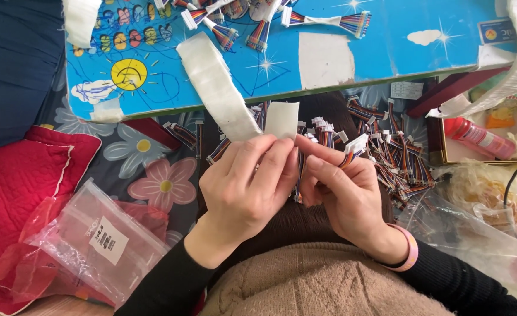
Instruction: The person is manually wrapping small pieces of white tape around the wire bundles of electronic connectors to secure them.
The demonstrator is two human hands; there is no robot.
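Your beige knit sweater (pixel 323 281) fills the bottom edge; just above it your left hand (pixel 244 193) has its fingers pinched shut on the free end of the white fabric tape strip (pixel 220 88), which runs up onto the blue painted board (pixel 387 41). Your right hand (pixel 343 196) is closed around a rainbow ribbon cable (pixel 352 152) with a white connector, touching the tape end. Tape looks light, limp, likely sticky: hold it by the edge near the tip so it doesn't fold on itself. Cable is light and floppy, connector stiff; grip the wires just behind the connector. More cables (pixel 399 158) piled in your lap, finished-looking ones (pixel 323 20) on the board. Clear zip bag (pixel 97 243) lies left.
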